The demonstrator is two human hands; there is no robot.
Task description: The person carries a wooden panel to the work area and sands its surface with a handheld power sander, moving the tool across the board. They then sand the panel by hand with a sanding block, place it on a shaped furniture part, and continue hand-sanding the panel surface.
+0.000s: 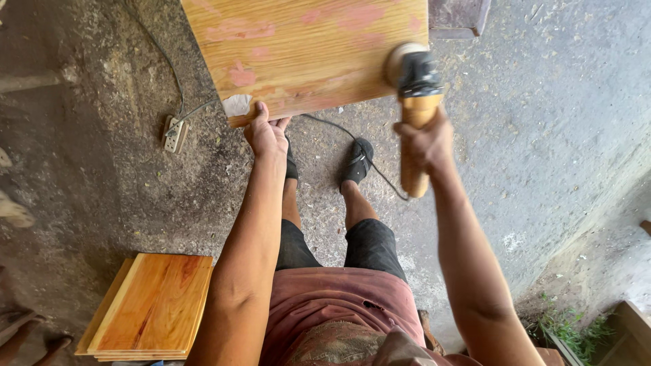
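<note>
A wooden panel (305, 47) with pinkish filler patches fills the top centre of the view. My left hand (266, 132) grips its near edge, thumb on top. My right hand (424, 142) is closed around the orange body of an angle grinder (415, 102). Its sanding disc (401, 61) rests on the panel's right side near the near corner. The grinder's black cord (352, 139) trails down across the floor past my feet.
A white power strip (174, 133) lies on the dusty concrete floor at left with a cable running to it. A stack of varnished wooden panels (152, 308) sits at lower left. Plants and a wooden box edge (630, 325) are at lower right.
</note>
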